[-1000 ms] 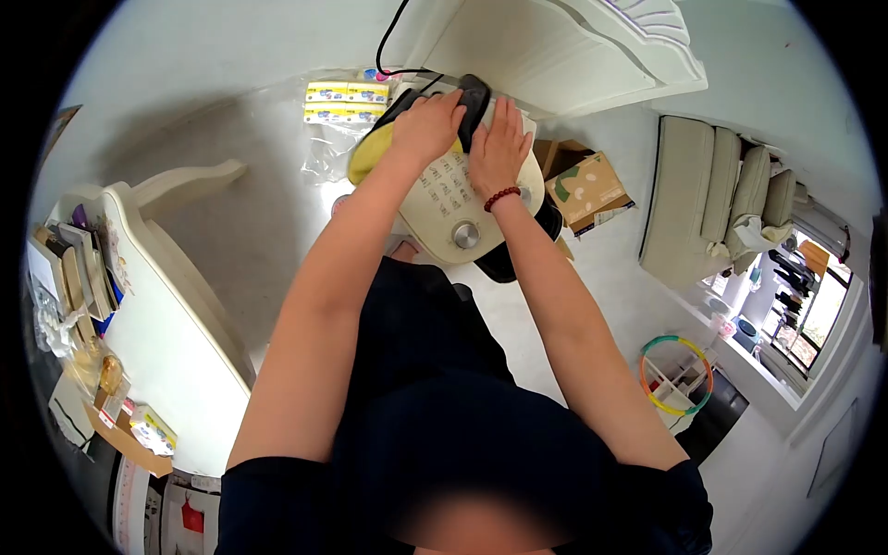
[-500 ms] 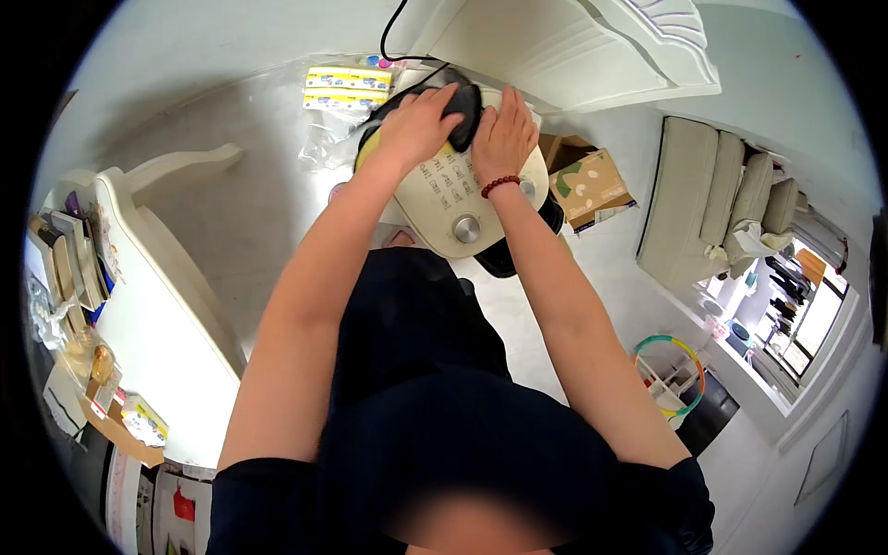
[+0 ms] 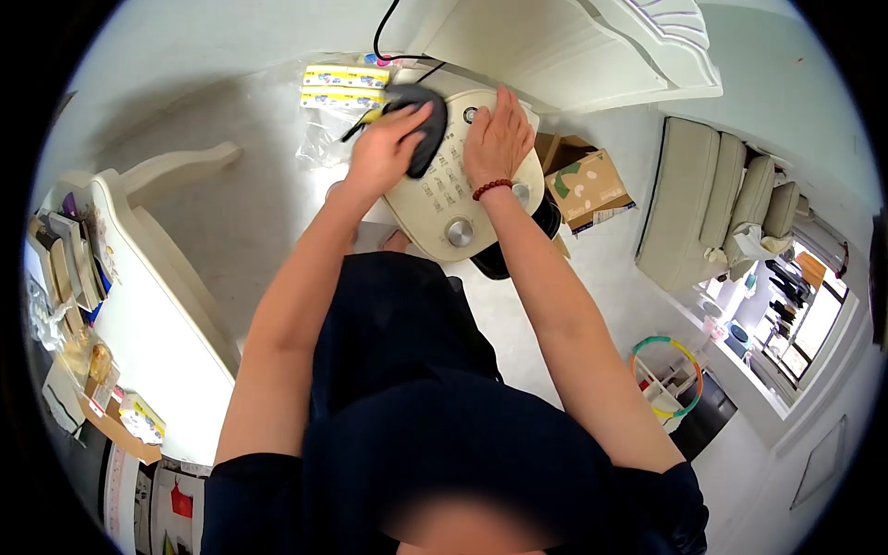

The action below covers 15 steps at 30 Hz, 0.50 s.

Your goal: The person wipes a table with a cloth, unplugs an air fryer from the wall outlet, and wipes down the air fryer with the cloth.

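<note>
My left hand is closed on a dark grey cloth with a bit of yellow at its far side. It lies across the left edge of a cream appliance that looks like an air fryer, with rows of printed symbols and silver knobs. On the appliance's right side rests my right hand, fingers stretched out flat and holding nothing. A bead bracelet circles that wrist. One knob is partly covered by my right wrist, and the cloth's underside is hidden.
Yellow-and-white tissue packs in clear plastic sit beyond the appliance on the left. A cardboard box stands to its right. A black cord runs behind, near white furniture. A white cabinet is at far left.
My left hand has moved left with the cloth, from the appliance's upper middle to its left edge, uncovering a round mark on top. My right hand stays nearly in place.
</note>
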### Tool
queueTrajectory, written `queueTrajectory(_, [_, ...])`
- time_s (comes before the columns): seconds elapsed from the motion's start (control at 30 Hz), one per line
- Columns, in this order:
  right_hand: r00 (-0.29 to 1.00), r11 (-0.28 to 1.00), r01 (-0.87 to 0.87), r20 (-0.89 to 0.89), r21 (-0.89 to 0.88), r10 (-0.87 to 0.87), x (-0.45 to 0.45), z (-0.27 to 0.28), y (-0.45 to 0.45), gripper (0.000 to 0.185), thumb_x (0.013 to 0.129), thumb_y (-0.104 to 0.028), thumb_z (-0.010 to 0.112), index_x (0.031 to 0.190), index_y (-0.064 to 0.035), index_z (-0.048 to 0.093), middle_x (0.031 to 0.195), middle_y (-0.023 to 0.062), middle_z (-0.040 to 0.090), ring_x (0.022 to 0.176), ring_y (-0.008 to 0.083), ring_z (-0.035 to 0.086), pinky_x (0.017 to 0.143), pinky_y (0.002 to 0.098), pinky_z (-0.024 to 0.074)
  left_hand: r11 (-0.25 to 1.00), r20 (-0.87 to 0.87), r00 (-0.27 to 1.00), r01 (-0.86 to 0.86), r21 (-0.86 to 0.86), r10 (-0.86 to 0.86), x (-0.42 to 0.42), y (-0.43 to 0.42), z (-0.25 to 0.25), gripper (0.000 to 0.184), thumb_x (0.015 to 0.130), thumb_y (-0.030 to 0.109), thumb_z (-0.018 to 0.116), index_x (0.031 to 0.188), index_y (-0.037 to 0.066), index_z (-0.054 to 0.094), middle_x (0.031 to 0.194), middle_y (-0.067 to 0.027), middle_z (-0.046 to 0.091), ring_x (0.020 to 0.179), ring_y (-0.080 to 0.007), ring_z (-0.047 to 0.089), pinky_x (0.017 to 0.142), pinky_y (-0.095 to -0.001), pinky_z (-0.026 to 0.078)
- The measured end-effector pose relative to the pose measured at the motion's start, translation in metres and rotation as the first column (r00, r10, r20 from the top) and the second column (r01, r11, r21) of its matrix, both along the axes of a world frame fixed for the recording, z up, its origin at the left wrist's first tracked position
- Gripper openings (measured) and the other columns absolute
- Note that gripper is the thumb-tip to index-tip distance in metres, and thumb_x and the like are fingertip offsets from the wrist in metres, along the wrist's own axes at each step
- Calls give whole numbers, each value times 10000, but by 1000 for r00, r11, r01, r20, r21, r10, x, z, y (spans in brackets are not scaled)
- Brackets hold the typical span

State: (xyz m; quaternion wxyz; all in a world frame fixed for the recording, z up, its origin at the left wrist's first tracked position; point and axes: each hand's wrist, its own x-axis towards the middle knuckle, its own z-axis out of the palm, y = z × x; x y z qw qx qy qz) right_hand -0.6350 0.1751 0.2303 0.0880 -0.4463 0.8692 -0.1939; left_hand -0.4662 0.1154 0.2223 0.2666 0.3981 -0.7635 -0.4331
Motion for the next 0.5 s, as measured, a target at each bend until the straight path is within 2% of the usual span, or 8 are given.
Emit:
queueTrajectory(0.03, [1000,1000,-9,-4,-12,9,-1,-2,-1,495,956,-273,407,1411,-77,392,1439,132,404,1363,281,306,1136,469,129,1000,41,999,8,-29,-7,-20,-6,7,395,859,122,641,1252,163,624,1218,-158,625,1084,-346,598,916,-403,487])
queueTrajectory(0.13, [1000,999,-19,20,-44,20,-3,-4,2,490,959,-273,396,1408,-78,403,1442,131,408,1366,278,312,1136,470,130,990,383,915,142,-10,-128,-61,-18,23,481,908,169,568,1381,217,492,1289,-90,586,1145,-292,574,924,-399,481])
queueTrajectory(0.23, [998,997,-17,56,-70,21,-4,-3,0,487,961,-271,388,1406,-74,413,1443,131,415,1369,275,317,1136,470,130,977,376,920,168,-129,-109,-48,-9,18,533,906,148,555,1416,253,443,1332,-69,549,1197,-270,539,955,-399,461])
queueTrajectory(0.33, [998,997,-11,54,-71,14,-3,-1,0,488,960,-269,384,1404,-68,417,1438,133,424,1364,275,322,1136,468,132,991,253,966,86,-98,-58,6,14,13,539,894,166,577,1411,259,453,1405,-81,482,1265,-318,476,1004,-466,415])
queueTrajectory(0.43, [1000,997,0,24,-72,1,-2,-3,0,489,961,-285,373,1404,-85,428,1427,117,445,1353,264,345,1137,447,147,968,500,864,166,-186,-52,42,46,35,542,899,183,583,1417,282,453,1469,-134,394,1302,-382,408,1056,-537,328])
queueTrajectory(0.5, [1000,997,-4,9,-79,5,-4,-3,0,488,960,-282,377,1403,-84,429,1422,117,450,1345,265,354,1135,445,152,943,521,852,213,-257,-50,31,44,40,538,896,202,591,1408,307,463,1499,-133,348,1326,-399,370,1066,-580,275])
